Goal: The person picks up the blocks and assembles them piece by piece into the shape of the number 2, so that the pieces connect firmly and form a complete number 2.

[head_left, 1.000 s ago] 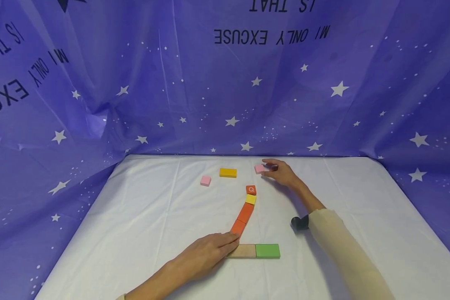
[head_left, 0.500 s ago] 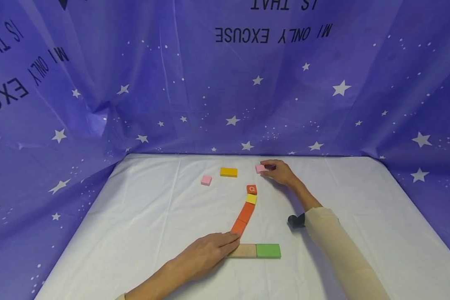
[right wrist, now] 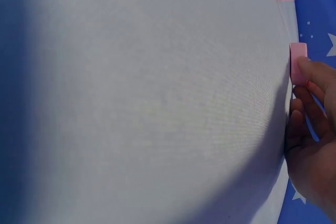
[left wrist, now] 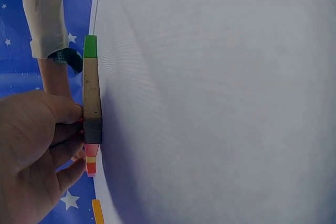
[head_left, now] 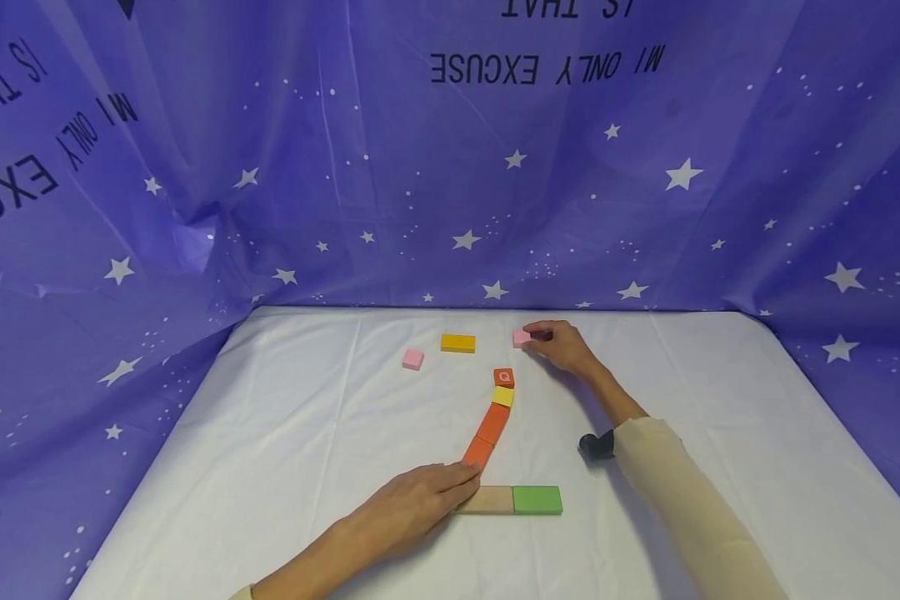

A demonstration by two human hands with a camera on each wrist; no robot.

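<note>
In the head view, my right hand [head_left: 564, 345] pinches a pink block [head_left: 520, 338] at the back of the table; the thumb lies on the block's side in the right wrist view. With extended fingers, my left hand [head_left: 412, 507] rests on the tan wooden block [head_left: 493, 500] and the lower orange block [head_left: 477, 453], covering the tan one's left end. A green block [head_left: 537, 500] adjoins the tan block's right end. From the left hand, a curved row runs away: the lower orange block, another orange block [head_left: 493, 423], a yellow block [head_left: 503, 397] and a red-orange block marked Q [head_left: 503, 377].
Left of the right hand, a yellow-orange rectangular block [head_left: 457, 343] and a second pink block [head_left: 413, 359] lie on the white cloth [head_left: 307, 442]. A dark wrist device [head_left: 597, 447] shows at the right sleeve. A purple star-patterned curtain [head_left: 390, 200] borders the table.
My right thumb and index finger have drawn together on the pink block, which stays near the same place. The left hand and the row of blocks look unmoved.
</note>
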